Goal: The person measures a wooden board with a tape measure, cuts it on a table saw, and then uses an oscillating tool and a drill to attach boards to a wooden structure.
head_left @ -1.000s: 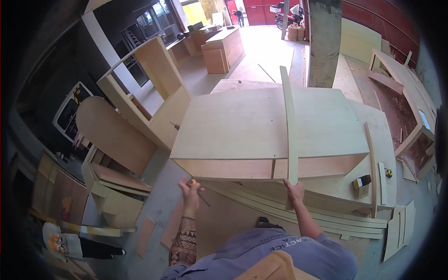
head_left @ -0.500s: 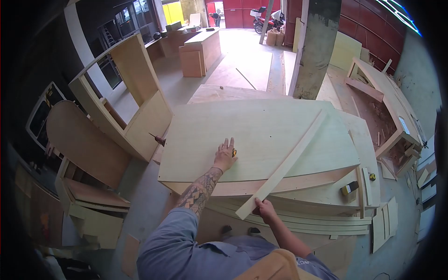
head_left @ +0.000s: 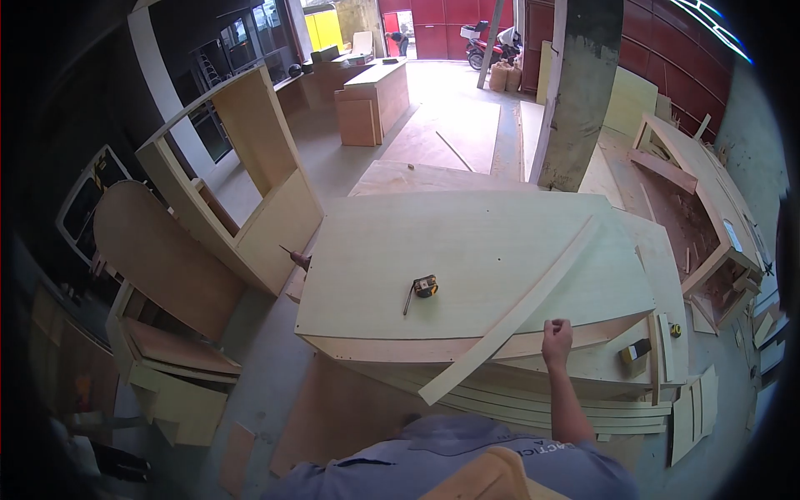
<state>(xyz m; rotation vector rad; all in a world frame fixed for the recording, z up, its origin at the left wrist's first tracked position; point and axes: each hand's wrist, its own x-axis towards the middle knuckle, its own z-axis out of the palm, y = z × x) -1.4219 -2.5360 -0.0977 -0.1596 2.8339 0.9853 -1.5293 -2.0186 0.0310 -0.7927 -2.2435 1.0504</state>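
Right hand (head_left: 557, 340) fisted at curved wood strip (head_left: 533, 302) on plywood panel (head_left: 467, 250), grip probably closed on it; tape measure (head_left: 426, 287) lay apart; left hand unseen

The left hand has left the panel (head_left: 467, 250) (tape measure (head_left: 426, 287) stays behind); the right hand (head_left: 557, 340) slid up the strip (head_left: 533, 300).

Big panel (head_left: 467, 250): pale plywood, smooth, matt. Curved strip (head_left: 517, 312): same light wood, matt, thin, bare edge. Tape measure (head_left: 426, 287): yellow/black plastic, bit glossy. Floor (head_left: 333, 158): grey concrete, matt. Pillar (head_left: 579, 92): rough concrete. Shirt (head_left: 450, 462): grey-blue cloth.
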